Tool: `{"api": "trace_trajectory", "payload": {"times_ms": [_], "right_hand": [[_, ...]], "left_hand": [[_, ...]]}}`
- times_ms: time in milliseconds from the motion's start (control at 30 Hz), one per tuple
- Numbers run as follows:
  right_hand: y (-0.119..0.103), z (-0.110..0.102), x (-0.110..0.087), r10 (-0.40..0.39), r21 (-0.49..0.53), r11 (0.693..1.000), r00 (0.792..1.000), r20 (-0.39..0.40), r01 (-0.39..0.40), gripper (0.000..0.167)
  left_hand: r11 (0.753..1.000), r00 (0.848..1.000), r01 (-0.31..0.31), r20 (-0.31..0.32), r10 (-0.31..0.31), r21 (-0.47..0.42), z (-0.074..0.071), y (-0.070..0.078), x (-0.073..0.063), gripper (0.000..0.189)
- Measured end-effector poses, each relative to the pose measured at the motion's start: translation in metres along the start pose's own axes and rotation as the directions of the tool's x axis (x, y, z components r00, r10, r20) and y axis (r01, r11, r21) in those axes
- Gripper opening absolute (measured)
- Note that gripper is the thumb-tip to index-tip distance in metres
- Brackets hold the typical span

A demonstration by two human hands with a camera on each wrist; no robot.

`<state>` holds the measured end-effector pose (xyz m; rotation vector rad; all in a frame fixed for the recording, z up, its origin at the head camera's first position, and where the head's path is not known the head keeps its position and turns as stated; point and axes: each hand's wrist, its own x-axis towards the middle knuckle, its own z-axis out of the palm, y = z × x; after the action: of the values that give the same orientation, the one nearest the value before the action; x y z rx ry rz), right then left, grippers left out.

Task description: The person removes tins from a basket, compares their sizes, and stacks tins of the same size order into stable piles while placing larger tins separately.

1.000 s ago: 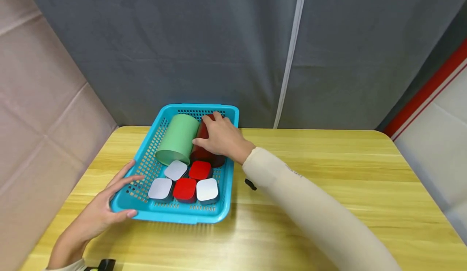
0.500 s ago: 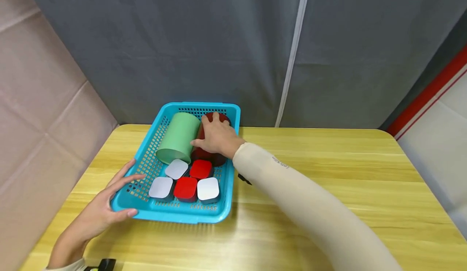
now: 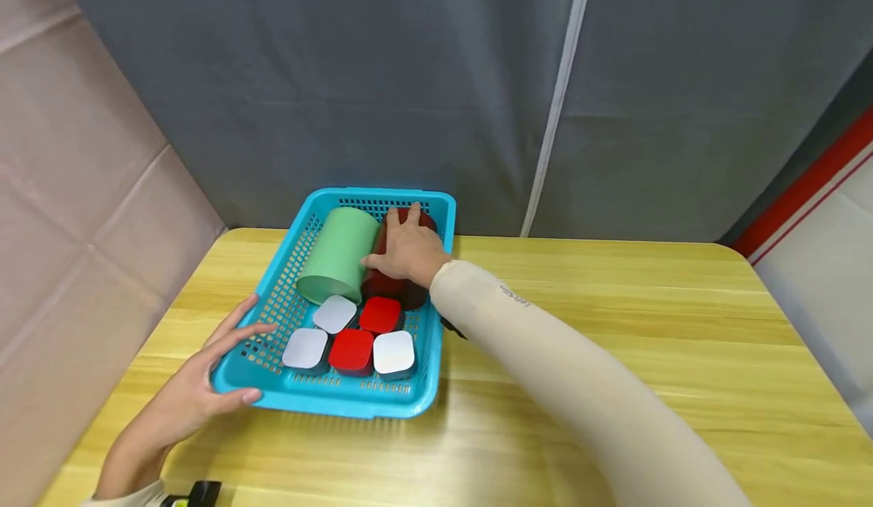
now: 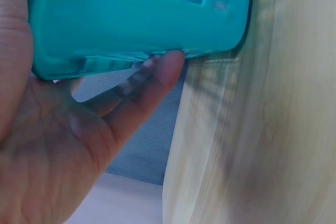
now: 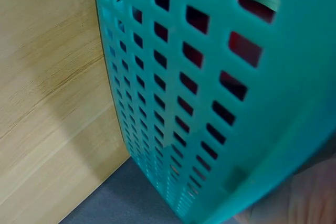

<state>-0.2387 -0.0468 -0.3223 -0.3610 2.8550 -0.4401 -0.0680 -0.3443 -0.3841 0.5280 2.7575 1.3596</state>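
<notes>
In the head view a blue plastic basket [image 3: 334, 405] sits on the table, and my left hand [image 3: 194, 389] grips its near left corner. The left wrist view has that hand [image 4: 68, 129] with its fingers against the basket wall [image 4: 136, 19]. Inside the basket, my right hand [image 3: 412, 251] rests on a dark red cylinder [image 3: 389, 287], fingers extended along its top and thumb on its left side. A light green cylinder [image 3: 339, 253] lies left of it. In the right wrist view, the basket's perforated side [image 5: 173, 93] hides most of the right hand [image 5: 299, 198].
Several small rounded-square blocks fill the basket's near part, among them a red-topped block [image 3: 351, 352] and a white-topped block [image 3: 393, 352]. The wooden table [image 3: 614, 325] ends at a grey curtain [image 3: 382, 75] behind, with a pale padded wall [image 3: 82, 151] on the left.
The right hand's fingers have straightened and spread over the dark red cylinder, after bending round it earlier. The left hand keeps its grip on the basket corner. The head view has shifted slightly.
</notes>
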Motion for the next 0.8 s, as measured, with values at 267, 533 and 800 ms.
{"api": "trace_trajectory", "payload": {"times_ms": [267, 533, 800], "right_hand": [[0.002, 0.005, 0.005, 0.019, 0.039, 0.999, 1.0, -0.002, -0.019, 0.105], [-0.002, 0.009, 0.007, 0.025, 0.008, 1.0, 1.0, -0.003, -0.025, 0.102], [-0.001, 0.013, 0.01, 0.033, -0.053, 0.998, 0.999, -0.023, -0.035, 0.102]], "left_hand": [[1.0, 1.0, -0.01, -0.001, 0.01, -0.02, 0.001, -0.001, 0.0, 0.078], [0.999, 1.0, -0.004, 0.005, 0.004, -0.034, 0.0, -0.003, -0.002, 0.078], [1.0, 1.0, 0.003, 0.007, -0.003, -0.014, 0.0, -0.004, -0.001, 0.078]]}}
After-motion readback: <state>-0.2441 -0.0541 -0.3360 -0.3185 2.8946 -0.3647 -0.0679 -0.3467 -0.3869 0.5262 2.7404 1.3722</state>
